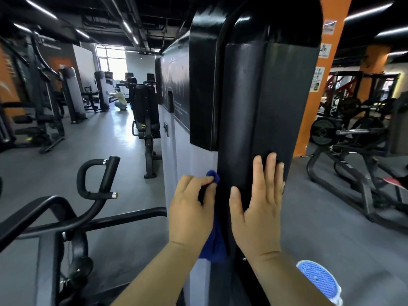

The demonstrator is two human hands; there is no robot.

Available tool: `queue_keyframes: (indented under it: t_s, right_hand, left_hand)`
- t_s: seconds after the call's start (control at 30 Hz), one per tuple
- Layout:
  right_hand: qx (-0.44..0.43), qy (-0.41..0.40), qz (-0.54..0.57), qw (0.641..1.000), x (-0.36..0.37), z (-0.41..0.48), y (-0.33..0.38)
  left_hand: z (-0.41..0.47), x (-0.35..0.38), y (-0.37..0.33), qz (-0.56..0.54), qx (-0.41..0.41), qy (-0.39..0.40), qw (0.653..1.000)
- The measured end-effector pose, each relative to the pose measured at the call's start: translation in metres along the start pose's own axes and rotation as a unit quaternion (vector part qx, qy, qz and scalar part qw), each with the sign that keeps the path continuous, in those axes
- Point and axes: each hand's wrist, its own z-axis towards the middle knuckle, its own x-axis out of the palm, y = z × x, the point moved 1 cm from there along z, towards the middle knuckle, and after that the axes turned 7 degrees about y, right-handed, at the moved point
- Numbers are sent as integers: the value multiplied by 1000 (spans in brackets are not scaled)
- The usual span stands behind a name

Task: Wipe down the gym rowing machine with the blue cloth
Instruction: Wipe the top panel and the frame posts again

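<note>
Two hands raised, left hand (191,208) gripping blue cloth (215,239), right hand (258,206) flat

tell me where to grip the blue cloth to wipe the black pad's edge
Take the blue cloth by its bunched top end, coming from the left, as the left hand pinches it beside the black pad. The tail hangs slack below, so the bunched end gives a firm wad.

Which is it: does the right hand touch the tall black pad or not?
Touching. The head view shows the right hand lying flat, fingers straight, on the lower end of the black pad.
</note>
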Motion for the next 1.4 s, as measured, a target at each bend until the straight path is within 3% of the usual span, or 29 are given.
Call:
queue_keyframes:
  t_s: [0.1, 0.33, 0.5, 0.6, 0.77, 1.03, 1.23, 1.4]
  right_hand:
    - [29, -10, -3, 1000, 9, -13, 3]
    - [57, -27, -31, 998, 18, -26, 9]
    - [102, -8, -53, 993, 30, -54, 4]
    - [121, 22, -95, 988, 30, -75, -8]
    - [136, 43, -101, 985, 29, -88, -9]
    - [149, 52, -45, 986, 37, -102, -7]
    - [160, 54, -29, 985, 33, -100, -1]
    - [171, 70, -30, 982, 31, -100, 2]
  left_hand:
    - [12, 3, -1, -40, 11, 13, 999]
    - [-37, 15, 64, -14, 85, 110, 990]
    - [-6, 5, 52, -69, 107, 66, 990]
    - [-4, 6, 63, -47, 150, 66, 985]
    - [-64, 16, 120, -18, 109, 127, 986]
    - [-35, 33, 59, -85, 159, 30, 983]
    - [-73, 38, 101, -54, 139, 81, 985]
    - [-12, 23, 49, -93, 112, 3, 989]
